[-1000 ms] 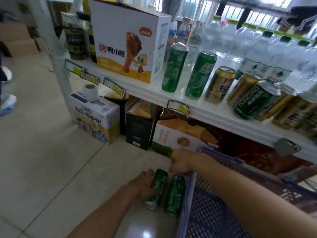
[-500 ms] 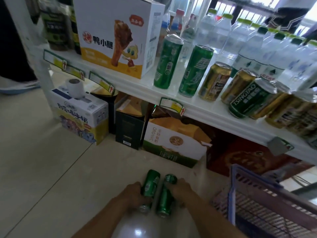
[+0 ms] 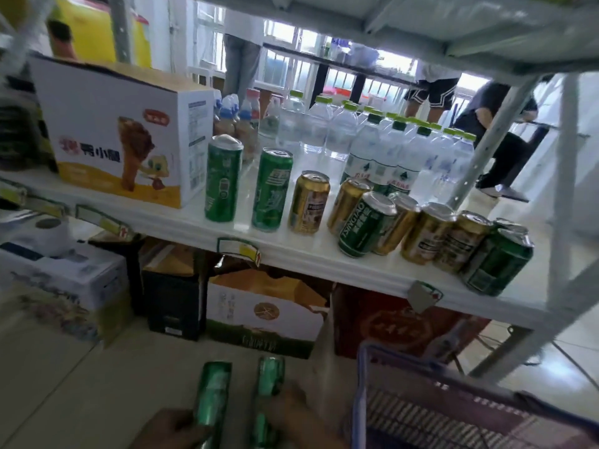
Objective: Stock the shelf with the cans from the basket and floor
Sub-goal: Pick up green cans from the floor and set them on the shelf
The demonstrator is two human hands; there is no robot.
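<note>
Strong daylight came in from the windows (image 3: pixel 285 64) at the back, so bright there that they looked washed out. The white shelf (image 3: pixel 311 251) shone with soft glare near the water bottles (image 3: pixel 382 150). Under the shelf it was much darker, and the boxes (image 3: pixel 262 312) sat in shade. The whole picture was smeared by motion. The left hand (image 3: pixel 168 429), right hand (image 3: pixel 291 413) and their two green cans (image 3: pixel 212 396) were very blurry. Near the edges, the shelf posts (image 3: pixel 564 202) leaned and bent.
</note>
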